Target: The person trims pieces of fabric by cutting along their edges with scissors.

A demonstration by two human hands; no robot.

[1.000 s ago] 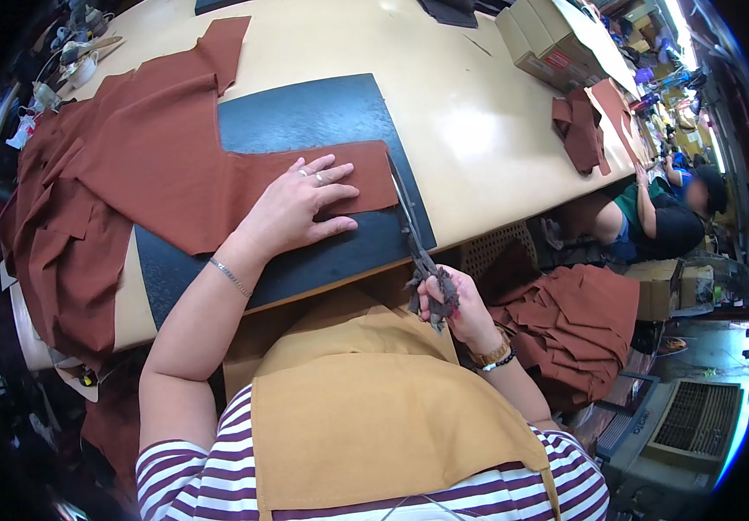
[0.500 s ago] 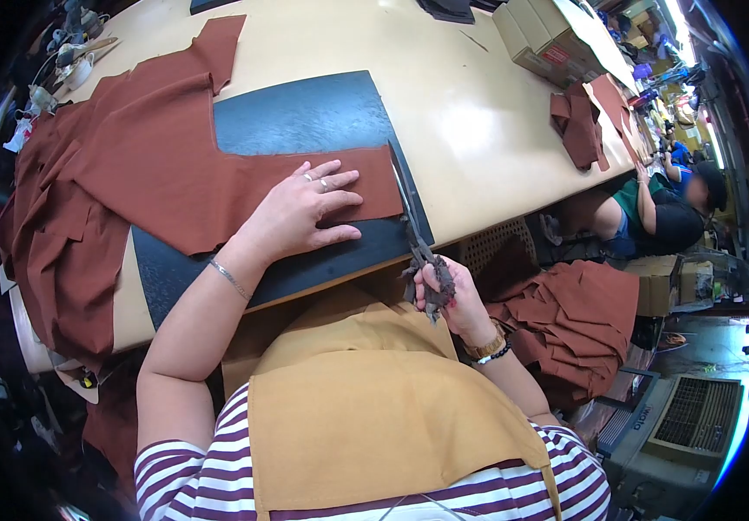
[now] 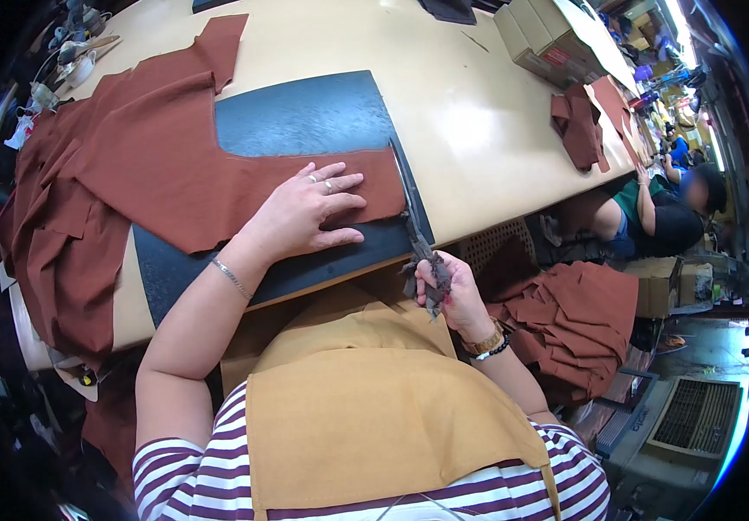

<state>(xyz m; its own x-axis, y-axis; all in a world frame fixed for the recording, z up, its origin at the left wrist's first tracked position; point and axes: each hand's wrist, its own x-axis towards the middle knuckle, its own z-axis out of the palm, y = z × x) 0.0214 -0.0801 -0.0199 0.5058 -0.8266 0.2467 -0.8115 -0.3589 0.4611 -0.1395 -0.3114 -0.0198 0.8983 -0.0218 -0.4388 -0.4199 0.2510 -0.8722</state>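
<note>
Reddish-brown fabric (image 3: 157,156) spreads over the left of the table, and a narrow strip of it reaches right across a dark board (image 3: 305,108). My left hand (image 3: 312,213) lies on that strip with its fingers spread, two rings showing. My right hand (image 3: 452,293) is wrapped round the cloth-wrapped handles of the scissors (image 3: 418,227). Their long blades point away from me along the strip's right end and look nearly closed. The handle loops are partly hidden by the grey wrapping.
A cardboard box (image 3: 539,43) stands at the table's (image 3: 452,130) far right, near a folded brown piece (image 3: 577,128). More brown fabric (image 3: 574,321) is heaped below the right edge. A seated person (image 3: 661,213) is at the right.
The strip's right end and my left hand have shifted slightly right. The scissor blades have come closer together and lie beside the strip's end.
</note>
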